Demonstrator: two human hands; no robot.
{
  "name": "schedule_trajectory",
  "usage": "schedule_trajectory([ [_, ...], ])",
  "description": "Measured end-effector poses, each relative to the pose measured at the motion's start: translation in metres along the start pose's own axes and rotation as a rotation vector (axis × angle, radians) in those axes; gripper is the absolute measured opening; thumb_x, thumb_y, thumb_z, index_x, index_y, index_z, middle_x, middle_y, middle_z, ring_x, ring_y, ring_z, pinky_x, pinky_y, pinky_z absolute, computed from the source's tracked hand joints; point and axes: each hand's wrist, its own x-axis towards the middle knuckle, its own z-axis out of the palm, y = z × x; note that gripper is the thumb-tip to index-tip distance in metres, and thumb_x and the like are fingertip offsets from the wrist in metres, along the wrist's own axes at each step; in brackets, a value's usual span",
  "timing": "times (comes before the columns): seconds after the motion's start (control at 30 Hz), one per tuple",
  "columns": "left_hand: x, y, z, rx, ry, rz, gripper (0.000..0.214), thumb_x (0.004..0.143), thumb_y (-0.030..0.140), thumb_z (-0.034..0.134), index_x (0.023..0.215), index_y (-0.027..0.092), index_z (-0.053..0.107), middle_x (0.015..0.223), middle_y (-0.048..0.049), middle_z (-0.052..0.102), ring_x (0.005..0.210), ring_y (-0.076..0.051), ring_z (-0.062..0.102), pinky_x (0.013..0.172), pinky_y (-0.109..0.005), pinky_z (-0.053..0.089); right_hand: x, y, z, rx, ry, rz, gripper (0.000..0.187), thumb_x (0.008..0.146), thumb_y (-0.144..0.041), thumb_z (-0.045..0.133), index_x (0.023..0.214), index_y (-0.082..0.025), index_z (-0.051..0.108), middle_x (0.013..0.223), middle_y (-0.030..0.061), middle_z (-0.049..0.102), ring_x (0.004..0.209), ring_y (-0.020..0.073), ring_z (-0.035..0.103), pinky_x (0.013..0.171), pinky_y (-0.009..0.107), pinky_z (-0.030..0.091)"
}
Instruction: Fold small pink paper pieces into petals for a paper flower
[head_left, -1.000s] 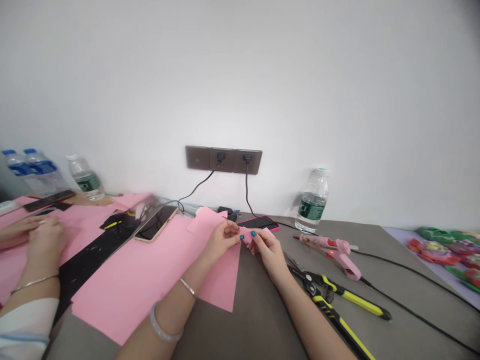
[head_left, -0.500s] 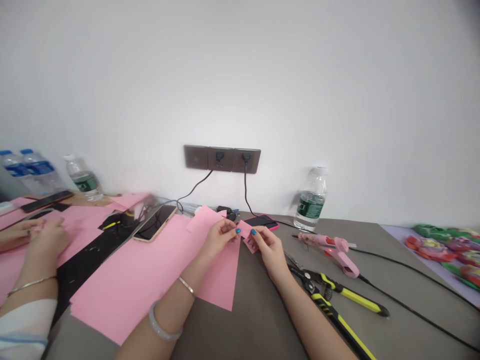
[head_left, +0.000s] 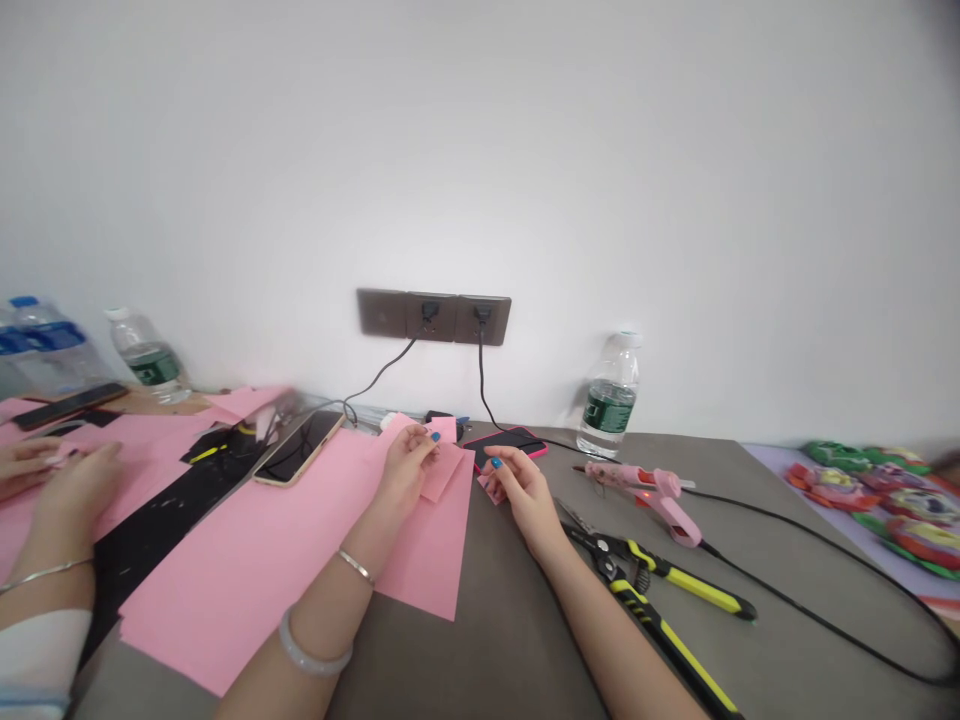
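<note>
1. The left hand (head_left: 405, 470) pinches a pink paper piece (head_left: 442, 470) in its fingers, just above a big pink sheet (head_left: 255, 560).
2. The right hand (head_left: 521, 490) is curled and apart from the left hand. A tiny pink bit (head_left: 489, 488) sits at its fingertips, but I cannot tell if it is held.
3. A pink glue gun (head_left: 645, 490) and yellow cutters (head_left: 660, 590) lie near the right hand on the gray surface (head_left: 510, 640).
4. Another person's hands (head_left: 64, 480) work over pink paper at the far left.
</note>
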Motion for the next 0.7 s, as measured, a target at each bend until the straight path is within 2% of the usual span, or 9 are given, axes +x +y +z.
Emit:
schedule_trajectory([
  [0.17, -0.015, 0.001, 0.014, 0.139, -0.175, -0.043, 0.029, 0.06, 0.028, 0.082, 0.071, 0.016, 0.058, 0.056, 0.0055, 0.055, 0.051, -0.008, 0.053, 0.054, -0.02, 0.043, 0.001, 0.001, 0.001, -0.017, -0.021, -0.012, 0.041, 0.074, -0.053, 0.07, 0.095, -0.019, 0.063, 0.069, 0.0005, 0.062, 0.054, 0.0131, 0.054, 0.047, 0.024, 0.043],
  [0.27, -0.02, 0.0, 0.016, 0.308, -0.331, -0.017, 0.03, 0.064, 0.033, 0.08, 0.07, 0.017, 0.056, 0.062, 0.0032, 0.058, 0.055, -0.01, 0.055, 0.057, -0.023, 0.044, 0.002, 0.001, 0.0, -0.028, -0.011, -0.017, 0.039, 0.072, -0.057, 0.071, 0.081, -0.02, 0.062, 0.06, -0.0017, 0.057, 0.049, 0.0124, 0.051, 0.044, 0.024, 0.041],
  [0.4, -0.021, -0.002, 0.015, 0.351, -0.436, 0.001, 0.03, 0.069, 0.033, 0.077, 0.085, 0.018, 0.057, 0.064, 0.0044, 0.057, 0.057, -0.01, 0.056, 0.059, -0.023, 0.045, 0.002, 0.001, -0.003, -0.057, 0.025, -0.027, 0.039, 0.073, -0.058, 0.071, 0.071, -0.02, 0.062, 0.058, -0.0016, 0.056, 0.05, 0.0127, 0.05, 0.047, 0.024, 0.042],
  [0.53, -0.022, -0.002, 0.014, 0.384, -0.554, 0.043, 0.038, 0.072, 0.025, 0.074, 0.106, 0.02, 0.059, 0.068, 0.0048, 0.054, 0.06, -0.011, 0.058, 0.06, -0.023, 0.045, 0.001, 0.0, -0.005, -0.033, 0.039, 0.004, 0.037, 0.072, -0.055, 0.072, 0.077, -0.019, 0.066, 0.064, 0.0004, 0.062, 0.053, 0.0142, 0.053, 0.049, 0.025, 0.043],
  [0.7, -0.025, -0.003, 0.014, 0.425, -0.609, 0.034, 0.035, 0.073, 0.023, 0.073, 0.106, 0.018, 0.062, 0.076, 0.0007, 0.059, 0.065, -0.012, 0.059, 0.064, -0.025, 0.048, 0.0, 0.001, -0.006, 0.042, 0.08, 0.041, 0.037, 0.071, -0.048, 0.076, 0.091, -0.018, 0.066, 0.067, 0.0008, 0.064, 0.054, 0.0135, 0.054, 0.048, 0.024, 0.041],
])
